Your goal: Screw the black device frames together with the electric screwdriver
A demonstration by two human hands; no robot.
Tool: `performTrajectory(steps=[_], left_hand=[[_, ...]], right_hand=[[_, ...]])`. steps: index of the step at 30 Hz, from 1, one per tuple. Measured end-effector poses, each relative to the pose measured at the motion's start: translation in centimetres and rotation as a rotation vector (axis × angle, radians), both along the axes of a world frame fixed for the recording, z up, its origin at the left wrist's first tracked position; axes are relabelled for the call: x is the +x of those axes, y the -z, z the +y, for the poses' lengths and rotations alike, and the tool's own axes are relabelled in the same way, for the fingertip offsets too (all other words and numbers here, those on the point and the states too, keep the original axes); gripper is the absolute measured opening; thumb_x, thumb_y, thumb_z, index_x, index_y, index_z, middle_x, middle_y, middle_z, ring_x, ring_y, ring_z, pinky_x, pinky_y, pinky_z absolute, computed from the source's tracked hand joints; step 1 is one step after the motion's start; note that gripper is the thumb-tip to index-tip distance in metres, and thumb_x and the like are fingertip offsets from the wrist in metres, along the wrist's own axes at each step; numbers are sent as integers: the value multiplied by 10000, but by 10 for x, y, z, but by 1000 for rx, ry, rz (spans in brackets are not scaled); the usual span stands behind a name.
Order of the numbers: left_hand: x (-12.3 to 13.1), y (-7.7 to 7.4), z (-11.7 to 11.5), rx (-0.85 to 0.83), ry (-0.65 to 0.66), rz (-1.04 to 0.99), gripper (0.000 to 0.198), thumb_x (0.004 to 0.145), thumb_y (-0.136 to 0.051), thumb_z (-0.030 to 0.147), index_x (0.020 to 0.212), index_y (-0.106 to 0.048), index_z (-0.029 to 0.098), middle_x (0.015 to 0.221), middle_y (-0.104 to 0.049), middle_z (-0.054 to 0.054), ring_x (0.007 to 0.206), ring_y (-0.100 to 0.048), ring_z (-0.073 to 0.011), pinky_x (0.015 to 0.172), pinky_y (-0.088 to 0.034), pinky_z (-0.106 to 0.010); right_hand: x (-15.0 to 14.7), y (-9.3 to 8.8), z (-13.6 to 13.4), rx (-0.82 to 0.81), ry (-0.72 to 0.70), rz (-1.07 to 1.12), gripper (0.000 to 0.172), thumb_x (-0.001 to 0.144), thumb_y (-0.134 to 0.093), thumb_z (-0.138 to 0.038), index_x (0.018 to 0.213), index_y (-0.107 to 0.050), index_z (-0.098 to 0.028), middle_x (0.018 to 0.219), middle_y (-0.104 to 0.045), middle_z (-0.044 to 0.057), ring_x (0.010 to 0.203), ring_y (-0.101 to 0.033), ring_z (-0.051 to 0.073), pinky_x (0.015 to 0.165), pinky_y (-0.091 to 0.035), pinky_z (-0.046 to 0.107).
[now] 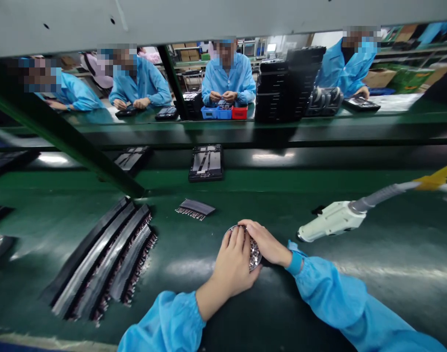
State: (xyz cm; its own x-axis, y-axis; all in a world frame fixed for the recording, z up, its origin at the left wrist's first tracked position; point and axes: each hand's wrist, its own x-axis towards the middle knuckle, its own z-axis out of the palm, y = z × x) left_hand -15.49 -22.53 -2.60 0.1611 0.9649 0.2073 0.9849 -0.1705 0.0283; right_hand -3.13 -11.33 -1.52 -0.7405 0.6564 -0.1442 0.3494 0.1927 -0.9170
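Observation:
A shallow round dish (260, 260) of small shiny metal pieces (254, 252), possibly screws, is on the green bench between my hands. My left hand (231, 261) lies across its top, fingers over the pieces and thumb at the near rim. Curving round the far right rim is my right hand (268, 243); its fingertips are partly hidden. Both hands appear to grip the dish. Beyond it lies a short row of dark parts with thin wire ends (196, 208). Further left, several long rows of similar dark parts (109, 264) lie side by side.
A white handheld tool (331, 221) on a grey hose lies to the right. Black device housings (206, 163) sit along the far strip. A green post (69, 132) slants across the left. Several co-workers (229, 73) in blue smocks sit opposite, near stacked black trays (287, 85).

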Motion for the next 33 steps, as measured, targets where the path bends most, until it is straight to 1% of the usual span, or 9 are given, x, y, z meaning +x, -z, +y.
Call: performTrajectory(steps=[4, 7, 11, 15, 20, 24, 27, 30, 33], left_hand=[[7, 3, -22, 37, 13, 46, 674, 937, -540, 465, 1425, -519, 1, 1496, -504, -262, 1402, -466, -429, 1155, -371, -518], [22, 6, -21, 33, 83, 63, 553, 974, -496, 355, 1410, -539, 17, 1480, -527, -252, 1404, -476, -402, 1169, -353, -504], [23, 8, 0, 17, 45, 65, 606, 993, -483, 435, 1394, -542, -15, 1445, -541, -292, 1392, -494, -404, 1168, -367, -513], [11, 11, -8, 56, -33, 91, 746, 965, -493, 539, 1416, -501, -56, 1481, -479, -331, 1404, -463, -449, 1148, -386, -533], [25, 14, -25, 27, 115, 112, 552, 977, -461, 319, 1417, -520, -9, 1500, -488, -280, 1431, -447, -399, 1186, -328, -501], [25, 11, 0, -6, 76, 46, 667, 975, -474, 490, 1400, -537, -20, 1469, -513, -298, 1416, -463, -414, 1182, -341, -527], [10, 8, 9, -8, 6, 43, 813, 942, -472, 593, 1412, -503, -70, 1482, -473, -336, 1421, -443, -445, 1175, -348, -554], [2, 9, -6, 28, 15, 69, 735, 948, -481, 511, 1415, -505, -56, 1496, -463, -324, 1424, -438, -444, 1185, -329, -541], [10, 13, -24, 47, 121, 104, 570, 961, -470, 325, 1409, -523, -23, 1502, -472, -297, 1421, -450, -424, 1192, -303, -526]], right_hand=[[15, 2, -5, -17, 71, -2, 682, 991, -193, -677, 1334, -572, -224, 1363, -620, 114, 1333, -514, 264, 1211, -318, 492], [7, -3, -1, 19, 0, -27, 676, 990, -200, -665, 1341, -580, -230, 1372, -620, 117, 1332, -519, 282, 1203, -307, 532], [-8, -3, 8, 53, -95, 23, 675, 996, -199, -657, 1314, -604, -220, 1363, -640, 119, 1321, -539, 286, 1197, -314, 540], [8, 6, 4, -8, 17, 49, 671, 996, -213, -676, 1311, -599, -227, 1376, -630, 106, 1323, -539, 267, 1203, -335, 498], [18, 6, 1, 35, 49, 42, 643, 1003, -241, -667, 1283, -628, -236, 1316, -664, 95, 1268, -566, 267, 1181, -353, 504], [-4, 3, 12, 44, -66, 76, 625, 1006, -244, -657, 1244, -651, -247, 1286, -690, 86, 1255, -585, 269, 1182, -346, 528], [-3, 5, 13, 40, -6, 66, 648, 1015, -195, -651, 1274, -624, -240, 1335, -659, 93, 1283, -561, 262, 1188, -345, 524], [16, 6, 4, 12, 85, 33, 638, 1015, -200, -651, 1302, -600, -246, 1372, -633, 87, 1306, -533, 261, 1197, -335, 517], [27, 3, -2, 23, 114, 3, 610, 1012, -243, -642, 1292, -617, -249, 1350, -643, 86, 1303, -532, 266, 1196, -335, 513]])
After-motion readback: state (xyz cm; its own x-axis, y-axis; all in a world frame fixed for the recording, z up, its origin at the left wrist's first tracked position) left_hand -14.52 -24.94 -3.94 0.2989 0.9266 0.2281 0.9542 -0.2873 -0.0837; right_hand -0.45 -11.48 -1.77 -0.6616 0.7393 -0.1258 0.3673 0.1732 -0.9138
